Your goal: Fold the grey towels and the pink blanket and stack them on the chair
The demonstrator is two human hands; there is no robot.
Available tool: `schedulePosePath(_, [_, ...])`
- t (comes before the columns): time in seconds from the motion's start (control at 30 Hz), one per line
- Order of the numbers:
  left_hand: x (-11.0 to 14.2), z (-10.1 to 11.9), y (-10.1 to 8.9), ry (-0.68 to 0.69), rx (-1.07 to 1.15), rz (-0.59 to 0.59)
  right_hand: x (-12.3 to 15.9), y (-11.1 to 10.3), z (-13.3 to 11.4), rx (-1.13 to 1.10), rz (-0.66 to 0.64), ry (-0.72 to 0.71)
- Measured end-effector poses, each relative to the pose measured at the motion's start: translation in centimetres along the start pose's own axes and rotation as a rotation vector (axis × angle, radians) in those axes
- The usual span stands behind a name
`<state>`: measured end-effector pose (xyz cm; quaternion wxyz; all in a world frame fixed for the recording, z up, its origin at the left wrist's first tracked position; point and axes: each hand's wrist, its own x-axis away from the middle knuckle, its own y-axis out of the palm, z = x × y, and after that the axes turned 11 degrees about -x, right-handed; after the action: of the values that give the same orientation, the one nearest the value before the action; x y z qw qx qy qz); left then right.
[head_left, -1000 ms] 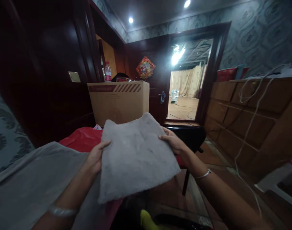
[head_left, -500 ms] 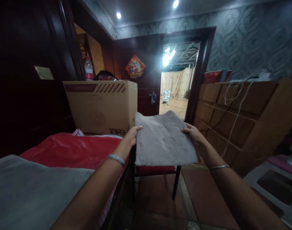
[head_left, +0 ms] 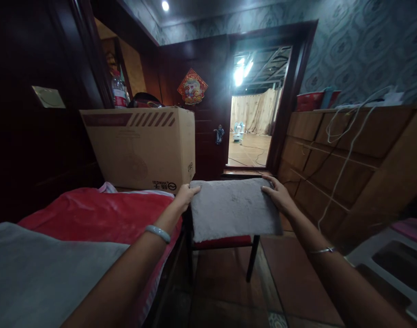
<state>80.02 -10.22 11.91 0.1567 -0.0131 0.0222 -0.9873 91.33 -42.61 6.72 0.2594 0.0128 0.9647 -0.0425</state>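
A grey plush cloth (head_left: pixel 234 209), pad-like and roughly rectangular, is stretched between my two hands. My left hand (head_left: pixel 187 196) pinches its upper left corner, thumb on top. At the upper right corner my right hand (head_left: pixel 276 193) grips it the same way. The cloth hangs in front of and over a chair with a red seat (head_left: pixel 223 243) and dark legs; whether its lower edge rests on the seat I cannot tell. Most of the seat is hidden behind it.
To the left lie a red blanket (head_left: pixel 102 214) and a grey-green cover (head_left: pixel 51 269). Behind them stands a large cardboard box (head_left: pixel 136 150). A wooden drawer cabinet (head_left: pixel 348 155) with hanging cables is on the right, a white plastic stool (head_left: pixel 389 264) nearer. An open doorway (head_left: pixel 251 132) lies ahead.
The cloth's upper edge has come down and straightened, so it looks shorter and flatter. Both hands still grip its corners and are slightly lower. The camera view has tilted down a little.
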Motion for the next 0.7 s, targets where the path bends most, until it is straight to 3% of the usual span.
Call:
schedulePosePath(0.33, [0.6, 0.4, -0.1, 0.033, -0.272, -0.055, 0.5, -1.5, 0.0, -0.003, 0.059, 0.038])
schedulePosePath(0.47, [0.4, 0.5, -0.6, 0.027, -0.342, -0.060, 0.6, -1.8, 0.0, 0.163, 0.058, 0.018])
schedulePosePath(0.6, [0.9, 0.5, -1.1, 0.072, -0.426, 0.091, 1.0, -1.3, -1.0, 0.509, 0.055, -0.224])
schedulePosePath(0.7, [1.9, 0.7, -0.4, 0.376, -0.738, 0.259, 1.3, 0.0, -2.5, 0.666, -0.089, -0.455])
